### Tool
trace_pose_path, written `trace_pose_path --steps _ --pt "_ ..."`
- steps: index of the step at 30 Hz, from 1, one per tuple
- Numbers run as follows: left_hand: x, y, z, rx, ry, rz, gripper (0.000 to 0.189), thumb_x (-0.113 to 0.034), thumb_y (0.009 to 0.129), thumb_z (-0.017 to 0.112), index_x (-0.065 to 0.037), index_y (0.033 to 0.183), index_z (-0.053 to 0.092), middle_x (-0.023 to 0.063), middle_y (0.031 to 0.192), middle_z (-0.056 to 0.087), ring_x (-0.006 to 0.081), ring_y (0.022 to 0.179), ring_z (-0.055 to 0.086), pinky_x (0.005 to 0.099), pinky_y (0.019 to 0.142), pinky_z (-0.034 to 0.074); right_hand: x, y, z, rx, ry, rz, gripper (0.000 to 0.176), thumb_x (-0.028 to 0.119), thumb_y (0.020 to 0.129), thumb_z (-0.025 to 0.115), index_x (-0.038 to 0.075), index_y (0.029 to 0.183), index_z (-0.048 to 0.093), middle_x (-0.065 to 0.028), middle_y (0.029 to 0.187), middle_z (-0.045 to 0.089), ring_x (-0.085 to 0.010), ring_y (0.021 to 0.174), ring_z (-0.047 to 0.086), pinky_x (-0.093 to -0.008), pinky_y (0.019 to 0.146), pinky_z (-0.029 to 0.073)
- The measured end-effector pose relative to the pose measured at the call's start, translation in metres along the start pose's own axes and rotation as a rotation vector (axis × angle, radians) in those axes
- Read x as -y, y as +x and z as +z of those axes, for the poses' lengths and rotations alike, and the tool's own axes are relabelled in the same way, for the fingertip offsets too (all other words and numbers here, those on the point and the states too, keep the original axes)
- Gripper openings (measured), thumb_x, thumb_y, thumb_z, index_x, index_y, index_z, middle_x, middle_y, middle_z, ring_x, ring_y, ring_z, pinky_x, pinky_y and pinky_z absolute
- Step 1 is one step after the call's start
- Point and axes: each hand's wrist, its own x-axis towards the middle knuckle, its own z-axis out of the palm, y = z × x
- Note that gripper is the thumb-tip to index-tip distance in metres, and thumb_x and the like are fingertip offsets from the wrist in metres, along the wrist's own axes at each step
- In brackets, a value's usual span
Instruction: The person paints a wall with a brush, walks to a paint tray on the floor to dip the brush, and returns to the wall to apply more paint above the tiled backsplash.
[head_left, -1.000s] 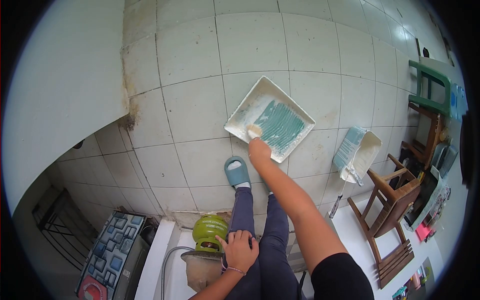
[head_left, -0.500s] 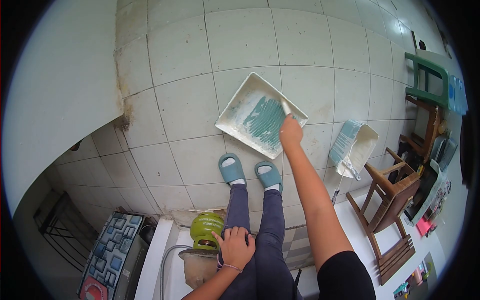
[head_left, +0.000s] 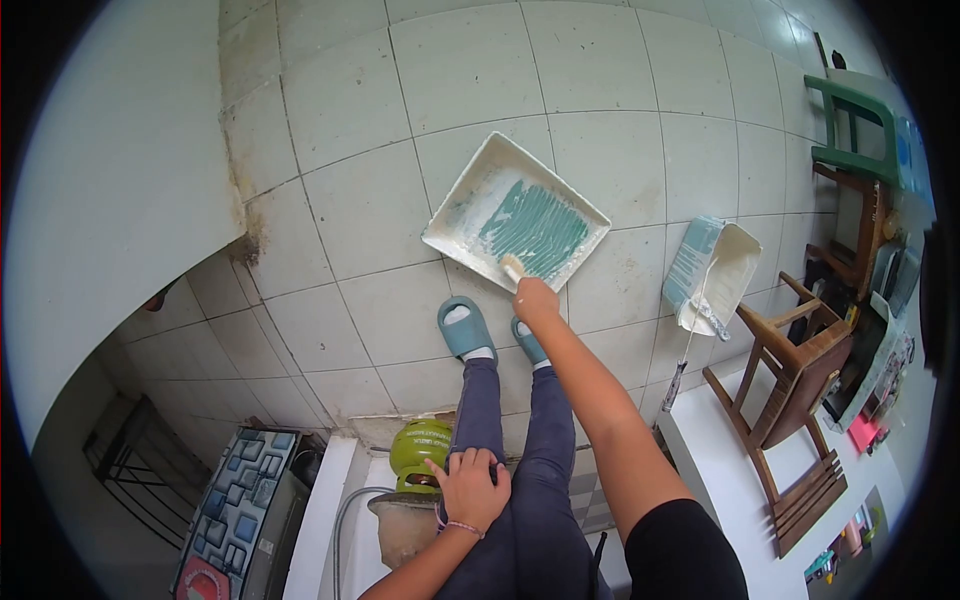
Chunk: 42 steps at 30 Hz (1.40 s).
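Note:
My right hand is closed around a paintbrush with a pale head, over the near side of a square, white-rimmed paint tray. White paint smears the tray's inside, and streaked blue-green shows through across its middle and right. On my thigh, my left hand lies with its fingers spread, holding nothing. To the right of the tray stands a paint bucket, tilted toward me in view, streaked blue and white, with a white-smeared tool at its rim.
My blue slippers are on the tiled floor just below the tray. A green gas cylinder stands beside my left leg. At right are a wooden chair and a green stool. A white wall fills the left.
My right hand has drawn the paintbrush from the tray's right corner toward its near edge, leftward and closer to me. My left hand stays on the thigh. The view has shifted slightly.

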Motion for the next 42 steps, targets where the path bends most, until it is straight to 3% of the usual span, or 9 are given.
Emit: trace_pose_path --steps 9,12,15,20,31,34,37,40,42 --pt "-0.002 -0.005 0.008 -0.010 -0.014 -0.012 0.015 -0.026 0.080 0.062 -0.013 0.085 0.063 0.0015 0.090 0.059 0.0264 0.099 0.054 0.0756 0.106 0.014 -0.015 0.003 -0.037 -0.017 -0.026 -0.003 0.024 0.014 0.087 0.056 0.007 0.104 0.072 -0.0162 0.108 0.070 -0.0307 0.100 0.068 -0.0403 0.084 0.055" --pt "-0.006 -0.007 0.009 -0.020 0.014 -0.001 0.015 -0.026 0.079 0.062 -0.013 0.085 0.063 0.0025 0.089 0.059 0.0264 0.097 0.054 0.0697 0.106 0.022 -0.038 0.009 -0.071 -0.161 -0.104 0.060 0.028 0.016 0.088 0.049 0.006 0.103 0.071 -0.0170 0.102 0.070 -0.0332 0.096 0.068 -0.0437 0.080 0.055" --pt "-0.004 -0.008 0.019 -0.080 -0.021 0.056 0.015 -0.026 0.079 0.062 -0.012 0.085 0.063 0.0034 0.088 0.059 0.0265 0.095 0.055 0.0547 0.098 0.036 -0.057 0.023 -0.088 -0.296 -0.138 0.142 0.028 0.015 0.092 0.048 0.007 0.110 0.067 -0.0152 0.098 0.071 -0.0304 0.090 0.070 -0.0408 0.072 0.056" --pt "-0.011 -0.008 0.017 -0.052 -0.069 0.033 0.013 -0.025 0.078 0.063 -0.013 0.084 0.063 0.0024 0.087 0.059 0.0248 0.090 0.055 0.0400 0.080 0.039 -0.079 0.031 -0.060 -0.451 -0.223 0.153 0.034 0.015 0.096 0.044 0.004 0.126 0.056 -0.0146 0.092 0.071 -0.0286 0.081 0.071 -0.0400 0.064 0.057" --pt "-0.008 -0.004 0.016 -0.040 -0.121 -0.052 0.007 -0.021 0.079 0.062 -0.015 0.080 0.063 0.0002 0.084 0.060 0.0231 0.088 0.057 0.0387 0.078 0.040 -0.035 -0.016 0.032 -0.151 -0.053 0.123 0.031 0.012 0.093 0.049 -0.001 0.119 0.060 -0.0161 0.096 0.071 -0.0303 0.088 0.071 -0.0395 0.072 0.058" --pt "-0.006 -0.004 0.016 -0.047 -0.115 -0.070 0.007 -0.021 0.079 0.062 -0.015 0.080 0.063 0.0001 0.084 0.060 0.0230 0.089 0.057 0.0387 0.078 0.040 -0.028 -0.022 0.041 -0.062 0.008 0.100 0.028 0.014 0.090 0.053 -0.001 0.111 0.064 -0.0170 0.099 0.071 -0.0310 0.091 0.070 -0.0400 0.077 0.057" --pt "-0.004 -0.004 0.018 -0.057 -0.113 -0.073 0.006 -0.021 0.079 0.062 -0.015 0.080 0.063 0.0001 0.084 0.060 0.0229 0.088 0.057 0.0388 0.078 0.040 -0.027 -0.029 0.041 -0.119 0.122 0.120 0.023 0.016 0.083 0.055 -0.001 0.092 0.068 -0.0189 0.088 0.071 -0.0325 0.088 0.070 -0.0435 0.077 0.055" --pt "-0.005 -0.003 0.018 -0.060 -0.107 -0.072 0.006 -0.021 0.079 0.061 -0.015 0.080 0.063 0.0000 0.083 0.061 0.0229 0.088 0.057 0.0388 0.078 0.039 -0.034 -0.013 0.043 0.021 0.381 0.209 0.030 0.021 0.082 0.057 -0.002 0.098 0.069 -0.0217 0.106 0.069 -0.0359 0.097 0.068 -0.0436 0.082 0.054" --pt "-0.005 -0.003 0.018 -0.061 -0.107 -0.067 0.006 -0.021 0.079 0.061 -0.015 0.080 0.062 -0.0001 0.083 0.061 0.0228 0.088 0.057 0.0386 0.078 0.039 -0.032 -0.006 0.038 0.107 0.496 0.212 0.033 0.023 0.082 0.057 -0.003 0.098 0.068 -0.0247 0.107 0.067 -0.0392 0.099 0.066 -0.0456 0.085 0.052"
